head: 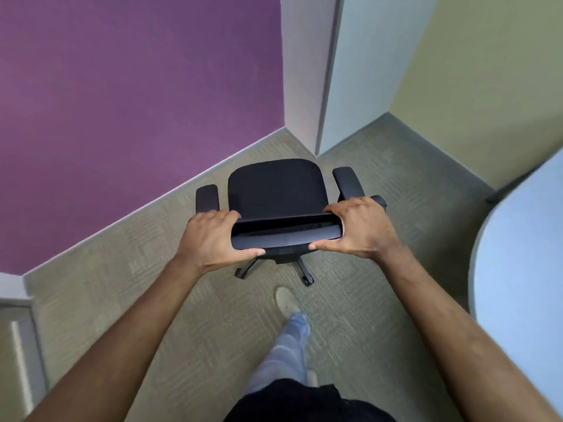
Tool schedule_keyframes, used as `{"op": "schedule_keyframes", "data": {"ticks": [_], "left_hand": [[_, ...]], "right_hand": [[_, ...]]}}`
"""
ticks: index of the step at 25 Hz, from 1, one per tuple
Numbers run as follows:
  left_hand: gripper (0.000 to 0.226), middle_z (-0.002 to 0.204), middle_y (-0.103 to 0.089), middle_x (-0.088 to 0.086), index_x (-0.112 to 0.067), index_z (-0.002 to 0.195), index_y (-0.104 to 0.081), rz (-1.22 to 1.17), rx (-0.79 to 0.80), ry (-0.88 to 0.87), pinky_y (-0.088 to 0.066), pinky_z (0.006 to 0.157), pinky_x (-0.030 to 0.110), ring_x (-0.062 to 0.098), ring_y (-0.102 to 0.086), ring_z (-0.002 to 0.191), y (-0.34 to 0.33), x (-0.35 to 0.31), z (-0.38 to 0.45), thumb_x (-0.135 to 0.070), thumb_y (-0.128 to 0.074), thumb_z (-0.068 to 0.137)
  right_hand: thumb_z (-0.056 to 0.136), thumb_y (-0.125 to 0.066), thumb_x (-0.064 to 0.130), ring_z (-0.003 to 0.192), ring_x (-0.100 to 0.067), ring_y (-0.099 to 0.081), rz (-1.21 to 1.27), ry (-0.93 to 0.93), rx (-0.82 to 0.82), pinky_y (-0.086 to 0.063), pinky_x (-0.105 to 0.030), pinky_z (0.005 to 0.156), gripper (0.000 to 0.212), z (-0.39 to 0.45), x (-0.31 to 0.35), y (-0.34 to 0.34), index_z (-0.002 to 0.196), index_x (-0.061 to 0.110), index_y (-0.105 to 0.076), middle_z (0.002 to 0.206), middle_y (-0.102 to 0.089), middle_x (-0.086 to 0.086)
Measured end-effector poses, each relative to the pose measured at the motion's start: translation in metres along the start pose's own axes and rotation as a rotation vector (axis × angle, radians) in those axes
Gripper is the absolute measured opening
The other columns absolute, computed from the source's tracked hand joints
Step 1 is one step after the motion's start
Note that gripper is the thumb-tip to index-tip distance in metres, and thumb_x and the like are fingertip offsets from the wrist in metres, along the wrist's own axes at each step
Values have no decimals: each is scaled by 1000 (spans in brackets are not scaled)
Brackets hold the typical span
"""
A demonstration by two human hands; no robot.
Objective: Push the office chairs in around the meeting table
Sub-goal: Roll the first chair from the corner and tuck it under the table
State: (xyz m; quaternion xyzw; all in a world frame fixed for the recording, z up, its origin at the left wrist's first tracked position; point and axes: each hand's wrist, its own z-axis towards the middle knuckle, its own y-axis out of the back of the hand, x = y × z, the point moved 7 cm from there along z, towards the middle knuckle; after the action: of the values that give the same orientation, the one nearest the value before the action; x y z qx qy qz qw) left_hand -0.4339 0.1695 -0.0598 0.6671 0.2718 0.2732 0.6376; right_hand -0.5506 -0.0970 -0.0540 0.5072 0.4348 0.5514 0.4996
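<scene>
A black office chair (275,190) with two armrests and a wheeled base stands on the carpet in front of me, its seat facing away toward a wall corner. My left hand (213,236) grips the left end of the backrest's top edge. My right hand (359,228) grips the right end, thumb underneath. The rounded pale edge of the meeting table (518,269) shows at the right, apart from the chair.
A purple wall (137,102) runs along the left and a white column corner (316,86) stands just beyond the chair. A green wall is at the right. My leg and shoe (286,301) step forward behind the chair's base on the carpet.
</scene>
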Motion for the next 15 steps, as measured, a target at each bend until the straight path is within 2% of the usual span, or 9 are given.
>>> {"op": "schedule_keyframes", "data": {"ticks": [3, 7, 12, 15], "left_hand": [[109, 103, -71, -4, -25, 116, -65, 4, 13, -76, -51, 86, 41, 24, -68, 96, 1, -20, -1, -110, -25, 61], [106, 98, -71, -5, -24, 112, -67, -17, 15, -217, -50, 82, 39, 24, -68, 91, 5, -41, 17, -109, -27, 62], [102, 104, -71, -8, -25, 117, -68, -41, 9, -374, -52, 89, 40, 21, -68, 96, 11, -50, 79, -105, -42, 60], [101, 101, -70, -7, -24, 115, -67, -38, 15, -471, -51, 89, 41, 22, -67, 95, 15, -55, 129, -105, -42, 60]], "right_hand": [[67, -35, 110, 96, -16, -73, 10, -93, 20, -50, -40, 92, 99, -40, -2, 4, 114, 32, -74, 100, -79, 9], [67, -36, 110, 97, -17, -73, -7, -221, 11, -50, -41, 94, 101, -74, -7, 9, 117, 30, -74, 101, -79, 9], [67, -36, 110, 99, -14, -72, -26, -391, 12, -48, -37, 95, 100, -73, -24, 15, 119, 32, -73, 103, -77, 11], [67, -36, 110, 100, -14, -72, -35, -495, -24, -48, -36, 96, 101, -59, -39, 17, 120, 32, -73, 105, -78, 11]]}}
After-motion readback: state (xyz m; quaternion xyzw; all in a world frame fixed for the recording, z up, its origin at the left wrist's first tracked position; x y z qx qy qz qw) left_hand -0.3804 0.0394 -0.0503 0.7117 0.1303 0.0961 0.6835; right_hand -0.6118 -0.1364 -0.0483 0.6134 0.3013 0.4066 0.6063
